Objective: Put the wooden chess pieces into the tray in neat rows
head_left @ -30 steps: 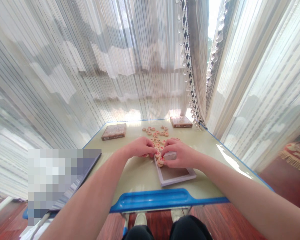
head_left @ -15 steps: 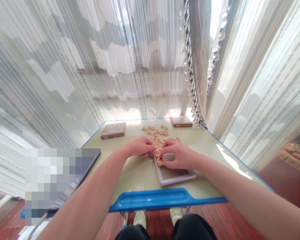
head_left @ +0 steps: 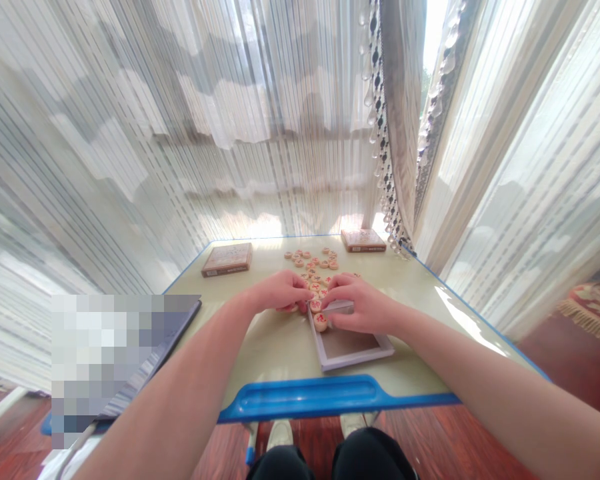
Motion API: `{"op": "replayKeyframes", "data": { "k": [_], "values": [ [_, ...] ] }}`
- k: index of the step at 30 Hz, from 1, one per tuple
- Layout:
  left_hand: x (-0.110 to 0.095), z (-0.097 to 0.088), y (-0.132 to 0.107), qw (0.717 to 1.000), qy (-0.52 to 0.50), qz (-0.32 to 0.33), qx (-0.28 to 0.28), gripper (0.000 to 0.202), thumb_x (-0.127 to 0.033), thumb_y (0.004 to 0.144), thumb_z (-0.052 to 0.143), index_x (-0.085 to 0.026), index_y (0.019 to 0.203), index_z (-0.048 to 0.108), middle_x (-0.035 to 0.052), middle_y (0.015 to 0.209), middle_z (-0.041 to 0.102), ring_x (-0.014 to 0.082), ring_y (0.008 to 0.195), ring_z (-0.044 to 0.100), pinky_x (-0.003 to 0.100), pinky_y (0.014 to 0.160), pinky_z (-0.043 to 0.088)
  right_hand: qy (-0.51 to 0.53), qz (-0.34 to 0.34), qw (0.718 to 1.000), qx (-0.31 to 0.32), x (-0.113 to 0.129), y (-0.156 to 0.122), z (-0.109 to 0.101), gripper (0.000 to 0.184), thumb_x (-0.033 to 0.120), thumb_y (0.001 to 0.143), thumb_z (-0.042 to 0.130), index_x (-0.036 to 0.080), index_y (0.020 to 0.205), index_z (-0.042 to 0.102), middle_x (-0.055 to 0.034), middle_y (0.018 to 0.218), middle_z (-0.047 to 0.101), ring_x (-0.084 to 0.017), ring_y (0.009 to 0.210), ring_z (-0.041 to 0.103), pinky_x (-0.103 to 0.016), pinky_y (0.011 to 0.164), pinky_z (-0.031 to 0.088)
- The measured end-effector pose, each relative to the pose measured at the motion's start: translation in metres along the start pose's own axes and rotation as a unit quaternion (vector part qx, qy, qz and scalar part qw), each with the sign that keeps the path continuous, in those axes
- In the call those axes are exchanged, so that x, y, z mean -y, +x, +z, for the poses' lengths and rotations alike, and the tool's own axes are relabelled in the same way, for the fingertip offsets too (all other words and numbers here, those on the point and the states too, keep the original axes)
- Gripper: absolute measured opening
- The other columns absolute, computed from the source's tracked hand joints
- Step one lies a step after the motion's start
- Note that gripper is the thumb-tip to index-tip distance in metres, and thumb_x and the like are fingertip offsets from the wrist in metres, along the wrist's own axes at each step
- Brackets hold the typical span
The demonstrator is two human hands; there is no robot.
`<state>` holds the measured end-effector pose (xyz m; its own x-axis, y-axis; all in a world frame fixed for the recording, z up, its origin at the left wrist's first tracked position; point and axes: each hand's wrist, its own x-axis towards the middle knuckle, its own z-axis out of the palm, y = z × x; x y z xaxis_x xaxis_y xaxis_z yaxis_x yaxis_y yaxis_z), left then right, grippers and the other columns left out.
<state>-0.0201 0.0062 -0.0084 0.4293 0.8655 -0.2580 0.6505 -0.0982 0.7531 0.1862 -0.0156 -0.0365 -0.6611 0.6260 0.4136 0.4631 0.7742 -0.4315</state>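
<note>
A shallow open box (head_left: 359, 361) with a pale rim lies on the table in front of me. Round wooden Chinese chess pieces with red characters run along its left inner side; the nearest one (head_left: 321, 323) lies flat inside. Over the box's far part, my right hand (head_left: 357, 303) has thumb and fingers apart, with the thumb just beside that piece and nothing in its grip. My left hand (head_left: 284, 291) is closed at the box's far left corner, its fingers curled close to the row. Another piece shows partly under the left palm; what those fingers hold is hidden.
More chess pieces (head_left: 314, 262) lie loose beyond my hands. Two flat boxes stand at the back, one left (head_left: 227, 259) and one right (head_left: 363, 241). A dark-edged item (head_left: 180, 333), partly pixelated, sits at left. The table has a blue front edge (head_left: 305, 397).
My right hand has let go of the nearest piece, which now lies in the box, and its fingers have drawn slightly back. My left hand has barely moved.
</note>
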Motion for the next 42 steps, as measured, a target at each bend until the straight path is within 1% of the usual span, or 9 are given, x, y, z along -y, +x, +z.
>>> {"op": "replayKeyframes", "data": {
  "k": [7, 14, 20, 22, 24, 27, 30, 36, 42],
  "values": [
    [0.002, 0.0, 0.003, 1.0, -0.002, 0.003, 0.005, 0.021, -0.033, 0.066, 0.057, -0.013, 0.063, 0.064, 0.0015, 0.057, 0.061, 0.0065, 0.041, 0.039, 0.02, 0.037, 0.026, -0.074, 0.008, 0.997, -0.001, -0.006, 0.001, 0.001, 0.021, 0.013, 0.07, 0.057, 0.023, 0.082, 0.071, -0.0034, 0.081, 0.056, -0.018, 0.085, 0.049, -0.032, 0.08, 0.041],
    [0.005, 0.0, 0.004, 1.0, 0.003, 0.007, 0.009, 0.022, -0.034, 0.066, 0.056, -0.013, 0.064, 0.064, 0.0015, 0.058, 0.06, 0.0064, 0.042, 0.039, 0.02, 0.038, 0.027, -0.078, 0.001, 0.997, 0.021, -0.005, 0.001, 0.004, 0.025, 0.013, 0.071, 0.054, 0.023, 0.086, 0.071, -0.0037, 0.082, 0.056, -0.019, 0.088, 0.049, -0.032, 0.081, 0.04],
    [0.005, 0.0, 0.003, 1.0, 0.019, 0.007, 0.002, 0.022, -0.034, 0.067, 0.053, -0.014, 0.063, 0.063, 0.0013, 0.057, 0.06, 0.0076, 0.042, 0.041, 0.02, 0.038, 0.026, -0.078, 0.02, 0.997, -0.003, -0.007, 0.003, 0.003, 0.019, 0.015, 0.072, 0.055, 0.022, 0.079, 0.07, -0.0036, 0.08, 0.057, -0.019, 0.084, 0.05, -0.032, 0.08, 0.041],
    [0.007, 0.0, 0.005, 0.998, 0.041, 0.014, -0.035, 0.021, -0.033, 0.067, 0.052, -0.015, 0.061, 0.062, 0.0009, 0.056, 0.06, 0.0084, 0.043, 0.042, 0.021, 0.04, 0.029, -0.075, 0.049, 0.996, -0.031, -0.01, 0.004, 0.003, 0.016, 0.016, 0.073, 0.055, 0.021, 0.076, 0.07, -0.004, 0.08, 0.058, -0.019, 0.084, 0.05, -0.033, 0.08, 0.041],
    [0.01, -0.002, 0.008, 0.987, 0.094, 0.038, -0.124, 0.021, -0.031, 0.068, 0.051, -0.015, 0.059, 0.061, 0.0002, 0.053, 0.058, 0.0096, 0.046, 0.044, 0.022, 0.044, 0.032, -0.075, 0.074, 0.992, -0.062, -0.016, 0.005, 0.004, 0.015, 0.016, 0.073, 0.056, 0.021, 0.077, 0.069, -0.0045, 0.083, 0.058, -0.02, 0.088, 0.05, -0.034, 0.082, 0.041],
    [0.016, -0.004, 0.017, 0.928, 0.201, 0.087, -0.301, 0.022, -0.027, 0.071, 0.046, -0.016, 0.067, 0.065, 0.0007, 0.059, 0.06, 0.0124, 0.056, 0.049, 0.023, 0.054, 0.038, -0.083, 0.086, 0.99, -0.079, -0.023, 0.008, 0.005, 0.017, 0.017, 0.071, 0.058, 0.022, 0.083, 0.069, -0.0046, 0.087, 0.059, -0.021, 0.09, 0.049, -0.036, 0.084, 0.04],
    [0.022, -0.009, 0.032, 0.9, 0.222, 0.09, -0.363, 0.027, -0.026, 0.075, 0.045, -0.018, 0.087, 0.068, 0.004, 0.083, 0.067, 0.0164, 0.073, 0.057, 0.026, 0.069, 0.043, -0.081, 0.1, 0.99, -0.062, -0.026, 0.011, 0.005, 0.014, 0.017, 0.07, 0.059, 0.022, 0.077, 0.069, -0.0037, 0.082, 0.062, -0.02, 0.087, 0.05, -0.034, 0.081, 0.04],
    [0.026, -0.026, 0.078, 0.893, 0.298, 0.108, -0.319, 0.034, -0.02, 0.077, 0.043, -0.018, 0.101, 0.067, 0.009, 0.11, 0.065, 0.0255, 0.105, 0.054, 0.034, 0.092, 0.039, -0.094, 0.123, 0.985, -0.078, -0.021, 0.016, 0.009, 0.009, 0.018, 0.068, 0.061, 0.021, 0.065, 0.068, -0.002, 0.072, 0.063, -0.017, 0.076, 0.05, -0.031, 0.075, 0.039],
    [0.024, -0.036, 0.115, 0.912, 0.32, 0.059, -0.249, 0.03, -0.027, 0.078, 0.044, -0.022, 0.095, 0.069, 0.0081, 0.103, 0.068, 0.0256, 0.095, 0.059, 0.034, 0.081, 0.042, -0.11, 0.133, 0.981, -0.092, -0.023, 0.017, 0.013, 0.006, 0.018, 0.066, 0.061, 0.02, 0.062, 0.065, -0.0016, 0.066, 0.06, -0.016, 0.069, 0.047, -0.029, 0.069, 0.038]
  ]
}}
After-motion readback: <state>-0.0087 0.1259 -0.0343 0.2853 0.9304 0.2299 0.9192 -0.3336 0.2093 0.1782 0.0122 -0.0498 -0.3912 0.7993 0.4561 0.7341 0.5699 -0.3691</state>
